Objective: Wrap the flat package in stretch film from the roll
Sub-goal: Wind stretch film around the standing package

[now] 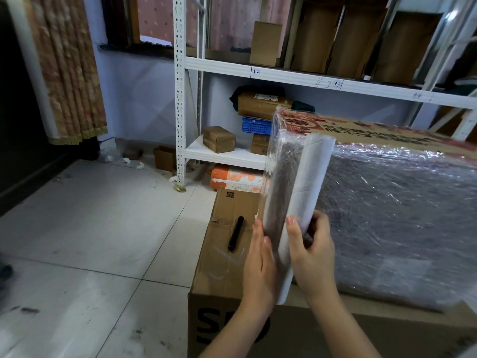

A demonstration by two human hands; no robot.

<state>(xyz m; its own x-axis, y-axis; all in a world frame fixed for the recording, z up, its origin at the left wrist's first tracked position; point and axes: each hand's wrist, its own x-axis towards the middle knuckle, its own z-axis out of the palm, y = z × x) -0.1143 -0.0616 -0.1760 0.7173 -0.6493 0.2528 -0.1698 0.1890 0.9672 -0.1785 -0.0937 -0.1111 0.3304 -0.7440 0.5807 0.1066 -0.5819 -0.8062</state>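
Since the film is already round the near corner of the flat package (387, 215), this looks like the part where you carry the roll past the end edge and onto the next face, so tension is everything here. The stretch film roll (300, 202) stands almost upright, leaning a bit, right against that end edge. The right hand (313, 257) is curled round the lower part of the roll, thumb on the front and fingers tucked behind, so that grip is clamped on it. The left hand (260, 264) lies just left of it with fairly straight fingers flat against the film-covered edge, pressing rather than holding, as far as I can tell.

The package itself stands on its long edge to the right of and beyond the right-hand grip, resting on a big cardboard box (227, 254), with crinkly film already over the facing side and a printed cardboard top (374, 130) showing above.

My take on doing it well: keep the roll close to the package so the film pays out short and tight, let the roll turn in the grip instead of squeezing it dead, and use the flat hand to smooth the layer onto the corner before moving on. Overlap the layer already there. Watch the black marker (236, 233) lying on the box just left of the left hand, since a sweep of the film or an elbow could knock it off.
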